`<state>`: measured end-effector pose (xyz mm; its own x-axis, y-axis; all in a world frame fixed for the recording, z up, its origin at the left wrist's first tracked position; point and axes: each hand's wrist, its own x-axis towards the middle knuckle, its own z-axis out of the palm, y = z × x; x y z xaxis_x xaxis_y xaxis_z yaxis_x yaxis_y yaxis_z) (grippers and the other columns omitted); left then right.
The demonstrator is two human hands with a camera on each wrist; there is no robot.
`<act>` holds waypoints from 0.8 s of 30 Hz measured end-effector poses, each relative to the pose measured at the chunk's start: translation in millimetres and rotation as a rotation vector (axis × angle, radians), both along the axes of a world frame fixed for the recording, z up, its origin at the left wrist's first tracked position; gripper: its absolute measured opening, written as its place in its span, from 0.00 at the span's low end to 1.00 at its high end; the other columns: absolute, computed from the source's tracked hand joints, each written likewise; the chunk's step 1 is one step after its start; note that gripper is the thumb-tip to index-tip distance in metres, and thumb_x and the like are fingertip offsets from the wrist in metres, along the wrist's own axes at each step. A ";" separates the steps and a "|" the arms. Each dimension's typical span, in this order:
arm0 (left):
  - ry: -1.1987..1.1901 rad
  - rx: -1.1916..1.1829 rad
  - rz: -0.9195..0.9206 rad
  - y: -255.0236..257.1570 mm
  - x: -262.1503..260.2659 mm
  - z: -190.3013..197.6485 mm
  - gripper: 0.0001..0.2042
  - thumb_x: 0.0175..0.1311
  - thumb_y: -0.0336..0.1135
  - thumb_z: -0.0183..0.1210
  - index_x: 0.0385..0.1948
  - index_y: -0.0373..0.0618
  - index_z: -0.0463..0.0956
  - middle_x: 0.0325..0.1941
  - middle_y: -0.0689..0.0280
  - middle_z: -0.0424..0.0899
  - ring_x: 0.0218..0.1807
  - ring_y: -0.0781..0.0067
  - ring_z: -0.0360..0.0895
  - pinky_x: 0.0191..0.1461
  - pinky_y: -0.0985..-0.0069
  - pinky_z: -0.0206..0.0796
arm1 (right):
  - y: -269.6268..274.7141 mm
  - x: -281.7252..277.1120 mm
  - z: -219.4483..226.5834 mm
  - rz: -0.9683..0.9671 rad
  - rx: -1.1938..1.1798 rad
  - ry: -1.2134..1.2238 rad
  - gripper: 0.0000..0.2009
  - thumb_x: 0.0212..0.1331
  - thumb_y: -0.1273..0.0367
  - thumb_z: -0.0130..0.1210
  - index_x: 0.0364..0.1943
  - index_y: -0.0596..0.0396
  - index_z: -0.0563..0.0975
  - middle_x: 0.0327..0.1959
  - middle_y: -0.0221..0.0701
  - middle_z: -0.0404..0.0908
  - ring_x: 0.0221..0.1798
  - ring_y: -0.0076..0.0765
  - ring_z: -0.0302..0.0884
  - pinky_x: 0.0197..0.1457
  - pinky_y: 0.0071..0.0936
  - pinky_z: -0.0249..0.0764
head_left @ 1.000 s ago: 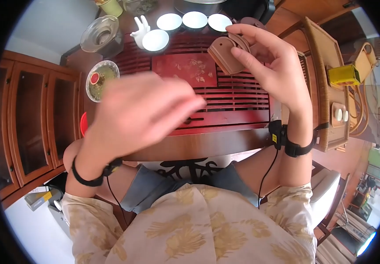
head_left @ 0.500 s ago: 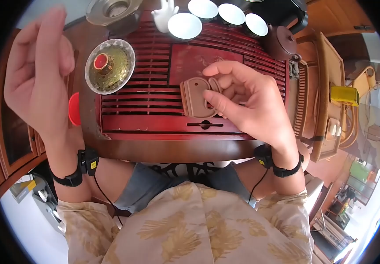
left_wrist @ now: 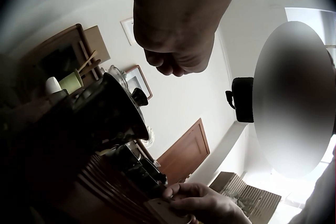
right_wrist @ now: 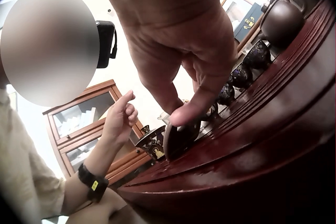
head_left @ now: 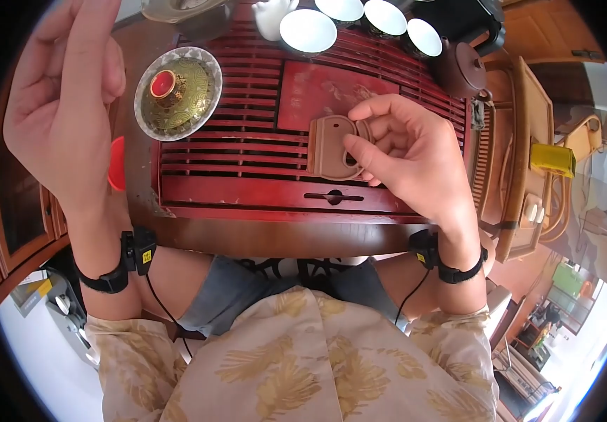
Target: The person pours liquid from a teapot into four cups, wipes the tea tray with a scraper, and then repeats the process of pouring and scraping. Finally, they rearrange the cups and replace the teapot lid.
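Note:
My right hand [head_left: 416, 155] pinches a flat brown clay piece [head_left: 331, 148] with rounded layers and a small hole, over the front of the slatted red tea tray [head_left: 247, 200]. In the right wrist view the thumb lies against the piece [right_wrist: 178, 142], its lower edge close to the tray; whether they touch I cannot tell. At the far left my left hand [head_left: 64, 105] is raised, fingers loosely bent and holding nothing. Between the hands, a lidded green-gold bowl [head_left: 180, 112] stands on the left of the tray.
White-lined cups [head_left: 308, 32] stand along the tray's back beside a white hand-shaped figure [head_left: 272, 17]. A dark teapot [head_left: 462, 70] is at the back right, a glass vessel [head_left: 194, 21] at the back left. Something red [head_left: 117, 165] shows beyond the table's left edge.
My left hand has moved from above the tray to the far left. My right hand has brought the brown piece towards the tray's front. The head view has shifted.

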<state>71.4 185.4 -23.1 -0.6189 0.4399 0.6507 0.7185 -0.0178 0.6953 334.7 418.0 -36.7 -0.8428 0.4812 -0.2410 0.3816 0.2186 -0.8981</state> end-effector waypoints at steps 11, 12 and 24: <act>-0.026 0.016 -0.014 4.8 -2.1 -3.2 0.11 0.81 0.28 0.65 0.56 0.29 0.86 0.28 0.68 0.80 0.29 0.84 0.73 0.34 0.83 0.60 | 11.1 7.1 11.7 -0.011 -0.077 0.004 0.12 0.68 0.76 0.69 0.52 0.64 0.84 0.32 0.28 0.89 0.29 0.16 0.85 0.32 0.19 0.80; -0.014 0.015 -0.029 3.8 -3.3 -3.3 0.11 0.81 0.28 0.65 0.56 0.29 0.86 0.28 0.68 0.80 0.30 0.84 0.73 0.34 0.83 0.60 | 7.4 5.1 12.1 -0.016 -0.110 0.025 0.12 0.68 0.76 0.69 0.53 0.64 0.84 0.32 0.28 0.89 0.29 0.16 0.85 0.32 0.19 0.81; -0.003 0.011 -0.027 7.6 -1.2 -4.4 0.11 0.82 0.27 0.64 0.56 0.29 0.86 0.28 0.68 0.80 0.30 0.83 0.73 0.34 0.83 0.61 | -1.4 -4.2 1.5 0.001 -0.123 0.000 0.10 0.68 0.75 0.69 0.50 0.64 0.85 0.31 0.29 0.90 0.29 0.17 0.86 0.31 0.21 0.81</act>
